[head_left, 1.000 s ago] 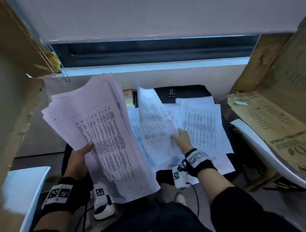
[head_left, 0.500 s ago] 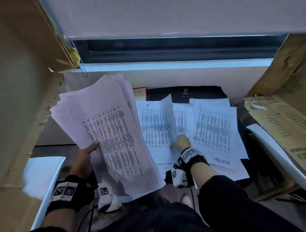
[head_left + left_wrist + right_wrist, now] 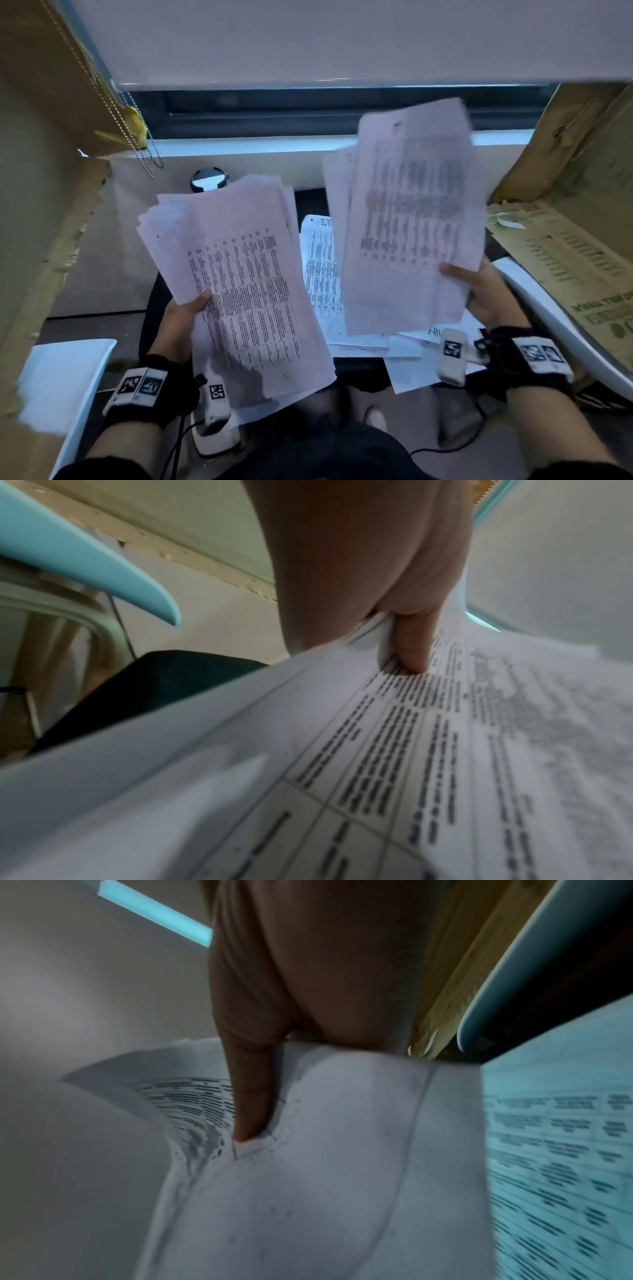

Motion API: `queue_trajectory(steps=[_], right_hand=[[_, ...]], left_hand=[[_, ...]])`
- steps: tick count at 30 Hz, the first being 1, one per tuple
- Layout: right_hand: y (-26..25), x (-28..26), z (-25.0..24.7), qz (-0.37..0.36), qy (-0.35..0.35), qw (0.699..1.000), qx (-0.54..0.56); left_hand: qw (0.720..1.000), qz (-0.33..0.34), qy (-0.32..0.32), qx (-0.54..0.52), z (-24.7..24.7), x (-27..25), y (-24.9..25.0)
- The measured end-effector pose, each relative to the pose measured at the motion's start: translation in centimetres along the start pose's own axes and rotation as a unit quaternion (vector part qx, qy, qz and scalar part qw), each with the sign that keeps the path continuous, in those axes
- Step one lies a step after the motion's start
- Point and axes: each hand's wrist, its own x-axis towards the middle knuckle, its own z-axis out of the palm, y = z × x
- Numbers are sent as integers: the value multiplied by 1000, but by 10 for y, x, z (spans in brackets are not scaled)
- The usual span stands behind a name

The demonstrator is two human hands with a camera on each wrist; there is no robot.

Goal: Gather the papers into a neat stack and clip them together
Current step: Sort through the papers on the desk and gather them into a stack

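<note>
Print on all sheets illegible: rows of tabular text, blurred. R bundle worst, smeared by motion.

L hand (image 3: 181, 322) grips thick stack (image 3: 236, 284) of white printed sheets at its lower L edge, thumb on top, other fingers hidden underneath. Sheets fanned, edges uneven, top corners splayed. L wrist view: thumb (image 3: 411, 647) presses onto the printed grid; rest of page out of focus.

R hand (image 3: 479, 291) grips thinner bundle (image 3: 407, 219), raised, held apart from L stack, thumb across front at R edge. Fingers behind, not visible. R wrist view: paper curls & buckles round thumb (image 3: 253, 1096).

More loose sheets (image 3: 322, 270) lie flat on dark table (image 3: 308, 200) between the two held lots, mostly covered. Handwritten word on one, cut off.

Cardboard (image 3: 565, 246), brown, printed, at R. Bead chain (image 3: 137, 137) hangs upper L. Round shiny object (image 3: 209, 180) behind L stack, partly hidden; can't ID.
</note>
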Motion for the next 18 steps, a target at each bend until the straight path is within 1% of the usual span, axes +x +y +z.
queue_trajectory(steps=[1,3,4,7,9,12,15,17,18], right_hand=[[-11,-10,-2,-14,-1,1000,17],[-26,-27,-2,-28,-13,999,7],[-29,-32,-1,-27,-26,999,-10],[-26,-37,14,3,-92,994,-59],[-13,-36,31,27,-109,991,-73],[17,-32,54,33,-103,990,-88],[52,-27,67,46,-91,990,-93],[71,-24,71,84,-97,989,-67],[77,-25,73,110,-111,986,-51]], left_hand=[[1000,5,-4,15,5,3,1],[999,-2,-5,37,15,12,2],[999,-9,-7,46,20,15,3],[996,-23,-51,67,41,22,4],[993,-29,-86,71,58,18,8],[987,-48,-132,80,79,10,11],[973,-76,-180,121,86,2,8],[963,-92,-204,148,86,-7,6],[961,-102,-213,145,84,-10,4]])
